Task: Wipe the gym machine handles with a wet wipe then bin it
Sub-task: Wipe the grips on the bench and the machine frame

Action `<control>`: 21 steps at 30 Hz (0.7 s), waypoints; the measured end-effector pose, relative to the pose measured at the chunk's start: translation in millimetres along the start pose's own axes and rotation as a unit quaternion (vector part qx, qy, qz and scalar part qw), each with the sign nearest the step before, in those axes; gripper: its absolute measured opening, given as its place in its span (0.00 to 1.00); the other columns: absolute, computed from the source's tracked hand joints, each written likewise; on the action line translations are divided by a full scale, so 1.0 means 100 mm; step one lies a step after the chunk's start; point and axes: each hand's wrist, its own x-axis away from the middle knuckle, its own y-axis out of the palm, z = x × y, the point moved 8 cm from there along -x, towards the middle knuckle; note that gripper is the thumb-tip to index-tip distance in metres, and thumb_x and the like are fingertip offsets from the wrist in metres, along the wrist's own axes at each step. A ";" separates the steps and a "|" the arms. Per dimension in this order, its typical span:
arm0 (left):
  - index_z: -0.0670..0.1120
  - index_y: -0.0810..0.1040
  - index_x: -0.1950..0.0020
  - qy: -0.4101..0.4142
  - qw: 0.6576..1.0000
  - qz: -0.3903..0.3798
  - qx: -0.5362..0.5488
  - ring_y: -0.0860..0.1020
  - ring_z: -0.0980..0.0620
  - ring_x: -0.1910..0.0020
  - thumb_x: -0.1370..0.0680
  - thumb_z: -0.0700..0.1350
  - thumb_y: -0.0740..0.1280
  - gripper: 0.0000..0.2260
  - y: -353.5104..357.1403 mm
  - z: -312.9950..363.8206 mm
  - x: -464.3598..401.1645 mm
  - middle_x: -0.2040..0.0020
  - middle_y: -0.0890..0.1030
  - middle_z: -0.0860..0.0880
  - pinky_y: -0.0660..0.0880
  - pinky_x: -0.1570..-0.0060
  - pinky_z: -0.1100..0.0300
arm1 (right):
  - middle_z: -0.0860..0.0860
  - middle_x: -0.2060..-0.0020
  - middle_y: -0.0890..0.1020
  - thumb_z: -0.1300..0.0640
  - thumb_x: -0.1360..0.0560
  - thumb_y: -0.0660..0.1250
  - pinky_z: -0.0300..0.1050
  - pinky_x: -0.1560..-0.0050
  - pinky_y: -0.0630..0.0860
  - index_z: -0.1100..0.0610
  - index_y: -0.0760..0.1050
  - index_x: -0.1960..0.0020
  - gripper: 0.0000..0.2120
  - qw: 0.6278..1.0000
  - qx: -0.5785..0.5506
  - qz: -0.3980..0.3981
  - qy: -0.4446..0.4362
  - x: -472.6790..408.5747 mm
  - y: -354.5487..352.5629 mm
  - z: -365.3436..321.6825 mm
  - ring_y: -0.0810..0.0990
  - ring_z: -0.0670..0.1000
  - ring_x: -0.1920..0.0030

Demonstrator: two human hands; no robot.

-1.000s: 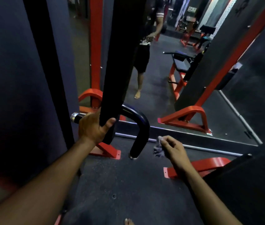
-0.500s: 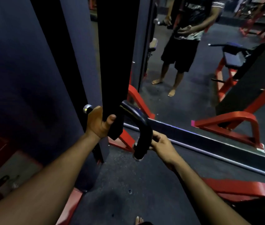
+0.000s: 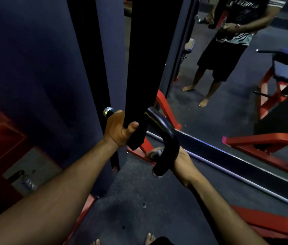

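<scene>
- Head view: the left hand grips the straight end of the black handle, thumb on the machine's black arm.
- The right hand curls round the handle's down-curved end, pressing the grey wipe against it.
- A mirror behind reflects the person.

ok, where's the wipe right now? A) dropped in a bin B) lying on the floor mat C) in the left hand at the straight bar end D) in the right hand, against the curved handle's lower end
D: the right hand wraps the curved handle near its lower end, with the grey wipe bunched under its fingers; the left hand only grips the straight bar.
</scene>
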 end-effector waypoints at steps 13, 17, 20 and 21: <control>0.36 0.72 0.66 -0.014 1.000 0.006 0.004 0.73 0.48 0.67 0.25 0.78 0.43 0.45 0.02 -0.08 0.03 0.68 0.75 0.41 0.67 0.66 0.53 | 0.63 0.43 0.83 0.56 0.17 0.58 0.50 0.41 0.77 0.62 0.72 0.31 0.17 0.985 -0.129 -0.097 0.067 0.09 0.02 0.11 0.82 0.61 0.40; 0.36 0.72 0.66 -0.010 1.000 0.010 0.008 0.75 0.44 0.68 0.24 0.78 0.44 0.45 0.03 -0.09 0.03 0.68 0.76 0.40 0.68 0.67 0.52 | 0.61 0.48 0.85 0.64 0.18 0.58 0.41 0.50 0.77 0.64 0.80 0.43 0.12 0.988 -0.033 -0.135 0.068 0.09 0.16 0.10 0.84 0.56 0.49; 0.36 0.70 0.68 0.007 1.000 0.017 0.003 0.73 0.48 0.70 0.23 0.76 0.43 0.44 0.03 -0.07 0.03 0.71 0.74 0.41 0.67 0.68 0.57 | 0.69 0.51 0.82 0.67 0.20 0.55 0.39 0.60 0.76 0.67 0.79 0.51 0.13 0.986 -0.091 -0.114 0.075 0.12 0.19 0.07 0.82 0.55 0.58; 0.36 0.70 0.68 0.011 1.000 0.020 0.001 0.73 0.49 0.70 0.23 0.76 0.43 0.44 0.02 -0.07 0.03 0.71 0.74 0.41 0.67 0.67 0.58 | 0.70 0.53 0.82 0.68 0.21 0.54 0.38 0.62 0.75 0.67 0.79 0.53 0.14 0.986 -0.113 -0.101 0.071 0.13 0.17 0.03 0.82 0.55 0.59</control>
